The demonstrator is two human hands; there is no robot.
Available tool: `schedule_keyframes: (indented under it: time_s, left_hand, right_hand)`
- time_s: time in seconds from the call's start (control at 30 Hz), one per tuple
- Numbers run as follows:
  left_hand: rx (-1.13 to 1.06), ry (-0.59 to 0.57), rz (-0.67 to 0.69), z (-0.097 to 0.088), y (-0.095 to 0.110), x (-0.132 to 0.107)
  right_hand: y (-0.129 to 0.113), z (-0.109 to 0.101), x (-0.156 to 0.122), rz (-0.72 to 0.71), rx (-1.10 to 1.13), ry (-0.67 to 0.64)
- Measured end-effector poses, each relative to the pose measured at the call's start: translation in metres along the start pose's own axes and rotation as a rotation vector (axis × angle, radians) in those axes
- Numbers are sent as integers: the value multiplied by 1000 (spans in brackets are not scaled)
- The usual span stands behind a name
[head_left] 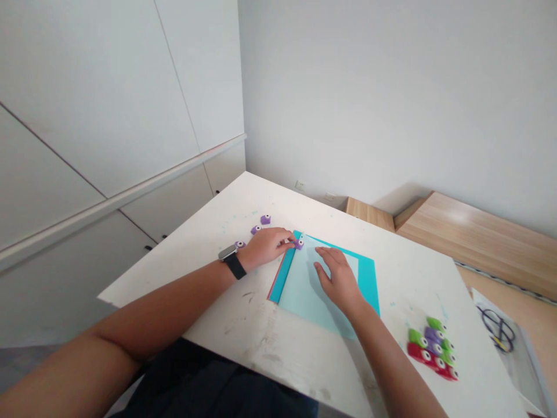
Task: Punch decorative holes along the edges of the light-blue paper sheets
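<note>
My left hand (266, 246), with a dark watch on the wrist, pinches a small purple paper punch (299, 243) at the top left corner of a light blue sheet (304, 290). That sheet lies on a stack of teal and red paper (369, 278) on the white table (261, 337). My right hand (337, 277) rests flat on the light blue sheet with fingers stretched out. Three more purple punches (260, 225) sit on the table just left of my left hand.
A cluster of green, purple and red punches (433, 347) lies near the table's right front edge. A clear plastic bag with scissors (500, 334) is at the far right. White cabinets stand to the left, a wooden bench behind the table.
</note>
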State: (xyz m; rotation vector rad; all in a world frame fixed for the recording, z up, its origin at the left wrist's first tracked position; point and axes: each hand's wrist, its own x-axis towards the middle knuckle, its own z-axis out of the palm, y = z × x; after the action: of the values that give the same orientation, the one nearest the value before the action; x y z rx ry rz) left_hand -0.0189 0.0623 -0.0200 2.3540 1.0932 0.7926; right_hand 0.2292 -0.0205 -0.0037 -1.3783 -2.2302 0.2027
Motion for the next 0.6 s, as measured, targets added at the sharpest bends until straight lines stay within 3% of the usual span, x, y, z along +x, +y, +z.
schedule_keyframes:
  time_s: [0.3,0.6]
  left_hand:
    - [13,-16,32,6,-1,-3]
    - [-21,-22,31,10,-3,-3]
  right_hand:
    - [2,27,28,-92,-13,-25]
    - [4,29,39,-45,-16,-96]
